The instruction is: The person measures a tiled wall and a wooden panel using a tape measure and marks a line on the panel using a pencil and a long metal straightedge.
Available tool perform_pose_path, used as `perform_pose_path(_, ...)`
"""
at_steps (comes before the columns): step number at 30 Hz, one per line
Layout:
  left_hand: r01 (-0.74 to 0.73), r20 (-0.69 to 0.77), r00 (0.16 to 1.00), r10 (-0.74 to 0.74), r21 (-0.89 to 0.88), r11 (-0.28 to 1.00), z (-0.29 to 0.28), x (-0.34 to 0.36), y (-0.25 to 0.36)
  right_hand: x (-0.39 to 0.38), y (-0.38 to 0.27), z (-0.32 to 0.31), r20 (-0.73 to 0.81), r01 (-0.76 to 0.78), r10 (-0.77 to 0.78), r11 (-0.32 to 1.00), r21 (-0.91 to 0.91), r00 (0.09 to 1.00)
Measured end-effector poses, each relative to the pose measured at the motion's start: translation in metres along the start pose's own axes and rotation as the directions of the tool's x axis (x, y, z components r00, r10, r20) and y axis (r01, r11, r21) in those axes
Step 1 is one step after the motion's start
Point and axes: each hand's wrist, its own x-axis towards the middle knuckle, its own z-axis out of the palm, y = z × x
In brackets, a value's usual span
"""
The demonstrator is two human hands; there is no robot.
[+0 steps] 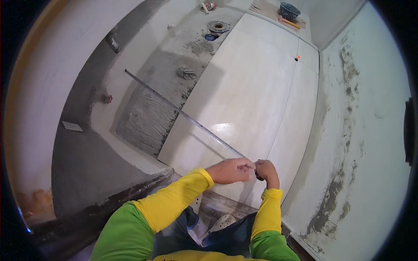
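A long steel tape measure blade [183, 113] stretches diagonally from my hands across a large pale floor tile [244, 91] and over grey combed mortar [152, 108] to the far left wall. My left hand [228, 170] pinches the blade near its close end. My right hand [266, 172] grips the dark tape case, mostly hidden in the fist, right beside the left hand. Both arms wear yellow sleeves.
Laid pale tiles fill the right of the floor, with an orange spacer [298, 57] in a joint. A floor drain [217, 27] sits in the mortar at the back. A dark bucket [289, 10] stands in the far corner. A rough plastered wall [361, 130] runs along the right.
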Motion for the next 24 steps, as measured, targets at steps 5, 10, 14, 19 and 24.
perform_pose_path(5,-0.049,-0.134,0.989,0.066,0.126,0.991,-0.006,-0.019,0.024,0.056,-0.014,-0.016,0.146,0.328,-0.297,0.784,-0.527,0.944)
perform_pose_path(10,-0.030,-0.215,0.971,0.106,0.329,0.944,0.009,-0.047,0.026,0.092,-0.016,-0.015,0.326,0.544,-0.564,0.273,-0.793,0.759)
perform_pose_path(14,0.018,-0.172,0.982,0.075,0.489,0.872,0.032,-0.051,0.011,0.101,-0.021,-0.004,0.227,0.441,-0.396,0.621,-0.647,0.890)
perform_pose_path(19,0.084,0.025,0.992,-0.127,0.618,0.782,0.059,-0.034,-0.010,0.106,-0.023,-0.006,0.201,0.410,-0.372,0.662,-0.627,0.906)
perform_pose_path(24,0.074,-0.031,0.997,-0.075,0.729,0.680,0.080,-0.042,-0.006,0.103,-0.030,-0.003,0.107,0.223,-0.195,0.853,-0.472,0.975)
